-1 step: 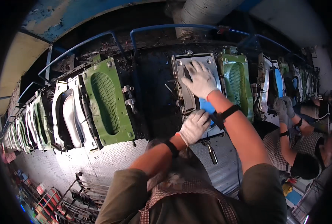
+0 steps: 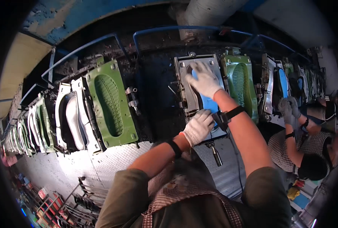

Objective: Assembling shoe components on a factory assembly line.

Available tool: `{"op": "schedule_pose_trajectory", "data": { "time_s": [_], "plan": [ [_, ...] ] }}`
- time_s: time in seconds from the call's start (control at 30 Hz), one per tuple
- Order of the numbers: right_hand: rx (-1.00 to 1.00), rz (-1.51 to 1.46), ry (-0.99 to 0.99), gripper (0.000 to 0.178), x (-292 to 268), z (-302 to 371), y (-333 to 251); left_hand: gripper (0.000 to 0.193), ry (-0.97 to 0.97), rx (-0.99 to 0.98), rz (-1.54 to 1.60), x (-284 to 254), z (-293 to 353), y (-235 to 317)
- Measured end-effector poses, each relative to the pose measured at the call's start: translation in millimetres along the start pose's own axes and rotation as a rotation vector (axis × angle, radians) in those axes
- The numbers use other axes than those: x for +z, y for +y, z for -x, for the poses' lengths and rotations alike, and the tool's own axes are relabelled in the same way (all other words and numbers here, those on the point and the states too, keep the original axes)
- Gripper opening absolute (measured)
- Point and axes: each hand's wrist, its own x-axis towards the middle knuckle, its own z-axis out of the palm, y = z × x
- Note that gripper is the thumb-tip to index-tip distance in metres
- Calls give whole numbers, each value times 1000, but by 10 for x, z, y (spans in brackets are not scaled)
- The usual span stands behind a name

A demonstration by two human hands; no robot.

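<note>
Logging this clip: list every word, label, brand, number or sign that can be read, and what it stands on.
None can be read.
Large green mould, left: ribbed pattern; any lettering too small to make out.
Blue piece by the right hand: no readable marking.
Red items, lower left: too small and blurred.

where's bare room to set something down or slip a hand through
Bare: the dark strip between the large green mould and grey mould (surface too dark to judge), and the floor between the large green mould and metal rack. Crowded: the grey mould, with left hand, right hand and blue piece, and its right side, by another green mould.
</note>
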Motion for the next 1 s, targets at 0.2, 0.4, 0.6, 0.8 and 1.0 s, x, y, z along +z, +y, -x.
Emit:
{"op": "schedule_pose_trajectory", "data": {
  "time_s": [0.2, 0.4, 0.6, 0.8, 1.0],
  "plan": [
    [471, -556, 192, 36, -341, 1836, 58, 54, -562, 135, 78, -288, -351, -511],
    [525, -190, -587, 37, 227, 3079, -99, 53, -537, 139, 211, -184, -587, -373],
    [-201, -19, -619, 21, -132, 2577, 531, 62, -609, 91, 229, -259, -603, -489],
    [-135, -47, -532, 21, -61, 2677, 543, 62, -587, 87, 155, -298, -655, -372],
    [-69, -356, -567, 22, 128, 2774, 540, 70, -558, 65, 44, -421, -617, -230]
  ]
}}
